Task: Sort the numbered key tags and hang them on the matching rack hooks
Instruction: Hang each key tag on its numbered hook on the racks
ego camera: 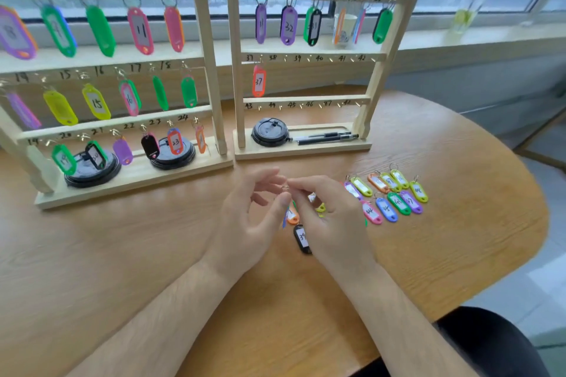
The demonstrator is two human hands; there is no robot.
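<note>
Both hands met just above the table (153, 239), in front of the right rack (306, 147). The left hand (254, 208) and the right hand (330, 217) each kept a narrow grip, thumb and forefinger pinched on the small metal ring (285, 188) of an orange tag (292, 217). The tag hung below the fingers, partly hidden, and its number could not be read. A black tag (301, 239) marked 39 lay flat on the table just under the right hand. The loose tags (389, 196), numbered in the forties, lay in two rows to the right, near the hands but apart from them.

On the right rack, the hooks (309, 58) numbered 37 to 42 carried only a red tag (258, 81), on 37.

The step in hand looked like readying the ring for hanging. To do it well, one hand should probably take the ring by its edge alone, leaving its opening free. The label should be turned face up and read before lifting. The hooks were small and close together, so the written number above the hook would need checking first. The ring could then be slipped over the hook tip from the front and lowered gently, without knocking the red tag or sweeping the rows on the table.
</note>
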